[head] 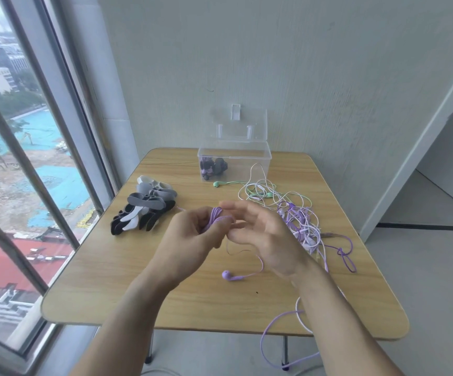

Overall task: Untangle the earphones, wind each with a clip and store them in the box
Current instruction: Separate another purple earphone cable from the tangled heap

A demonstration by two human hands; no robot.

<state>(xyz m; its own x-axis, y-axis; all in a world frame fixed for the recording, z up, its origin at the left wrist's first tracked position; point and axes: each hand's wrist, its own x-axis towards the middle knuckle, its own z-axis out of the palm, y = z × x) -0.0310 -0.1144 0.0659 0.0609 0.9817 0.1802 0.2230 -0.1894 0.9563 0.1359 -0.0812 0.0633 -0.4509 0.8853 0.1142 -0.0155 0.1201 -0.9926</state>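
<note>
Over the middle of a wooden table (106,280), a person's left hand (190,242) grips a bundle of wound purple earphone cord (215,217), fingers curled round it. Their right hand (263,234), blurred, has loosely spread fingers; whether it pinches the cord I cannot tell. A loose purple earbud (229,275) trails at 6 o'clock. Likely risks: the coil springing open, or the tail snagging the tangled earphones (298,221) at 3 o'clock. Winding clips (146,210) lie at 9 o'clock; the open clear box (247,164) sits at 12.
</note>
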